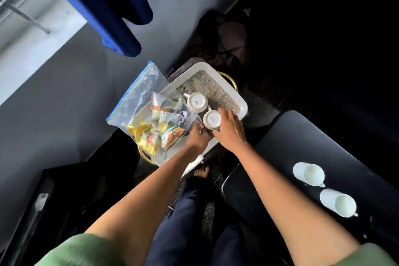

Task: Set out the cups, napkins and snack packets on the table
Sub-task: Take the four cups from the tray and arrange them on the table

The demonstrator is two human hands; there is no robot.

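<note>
The right hand (230, 129) is curling its fingers around an upturned, glossy white cup (212, 119) on the white tray (218, 77), beside a second inverted cup (196, 101) on the woven mat (212, 88). The left hand (197, 137) is reaching beside it, its grip unclear. A crinkled clear zip bag (138, 101) of snack packets (170, 134) is lying on the tray, while two upright round cups (308, 174) are standing on the dark table (291, 136).

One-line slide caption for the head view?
Right hand grasps an upturned cup on the tray; two cups already on table.
</note>
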